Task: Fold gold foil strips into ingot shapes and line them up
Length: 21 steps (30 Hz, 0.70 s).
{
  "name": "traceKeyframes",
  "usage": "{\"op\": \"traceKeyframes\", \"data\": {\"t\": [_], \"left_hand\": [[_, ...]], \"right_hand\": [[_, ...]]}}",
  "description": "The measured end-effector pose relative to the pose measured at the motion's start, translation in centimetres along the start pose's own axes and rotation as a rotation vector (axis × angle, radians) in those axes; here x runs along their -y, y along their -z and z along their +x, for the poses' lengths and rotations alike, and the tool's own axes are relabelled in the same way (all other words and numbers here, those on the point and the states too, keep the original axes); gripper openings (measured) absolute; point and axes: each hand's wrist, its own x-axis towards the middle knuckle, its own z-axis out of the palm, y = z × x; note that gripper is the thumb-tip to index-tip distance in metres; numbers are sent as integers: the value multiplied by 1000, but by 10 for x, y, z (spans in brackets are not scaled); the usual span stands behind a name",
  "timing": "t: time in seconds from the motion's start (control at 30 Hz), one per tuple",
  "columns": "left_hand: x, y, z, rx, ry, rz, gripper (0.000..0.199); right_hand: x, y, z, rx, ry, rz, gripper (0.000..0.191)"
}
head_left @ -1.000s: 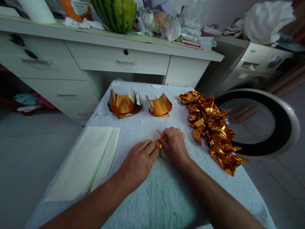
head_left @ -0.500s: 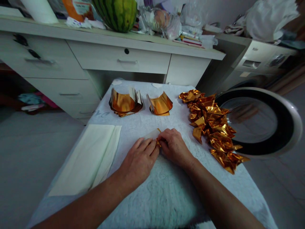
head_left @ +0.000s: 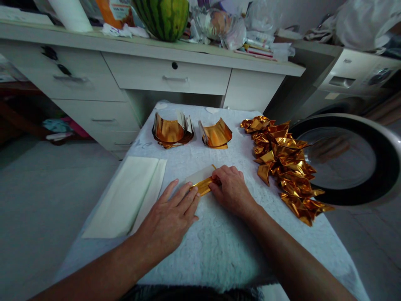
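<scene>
A sheet of gold foil paper (head_left: 202, 186), partly folded, lies on the cloth-covered table in front of me. Its shiny gold strip faces me, and a pale section shows behind it. My left hand (head_left: 169, 217) rests flat, fingers apart, with the fingertips on the strip's left end. At the other end, my right hand (head_left: 233, 188) pinches the paper between thumb and curled fingers, hiding that corner. Farther back stand two curved stacks of gold foil sheets, a thicker one (head_left: 170, 131) and a thinner one (head_left: 217, 134). Folded gold foil pieces (head_left: 282, 161) form a pile at the right.
Pale paper sheets (head_left: 125, 194) lie at the table's left. Beyond the table is a white desk (head_left: 200, 79) with drawers, bearing a watermelon (head_left: 163, 19) and plastic bags. A washing machine's open round door (head_left: 385, 163) stands close to the table's right side.
My left hand has slid left and toward me, its fingers spreading, so more of the gold strip shows. My right hand keeps its pinch. The whole view has shifted slightly.
</scene>
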Motion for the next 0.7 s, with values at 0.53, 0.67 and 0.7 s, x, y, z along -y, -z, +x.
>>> {"op": "traceKeyframes", "data": {"t": [0.53, 0.67, 0.7], "left_hand": [[-3, -8, -11, -54, -24, -17, 31], [-4, -7, -11, -56, -22, -17, 30], [-5, -7, -11, -56, -16, -18, 30]], "right_hand": [[13, -8, -5, -37, -30, -132, 47], [9, -4, -4, -3, -45, -75, 37], [7, -3, -3, 5, -49, -66, 35]]}}
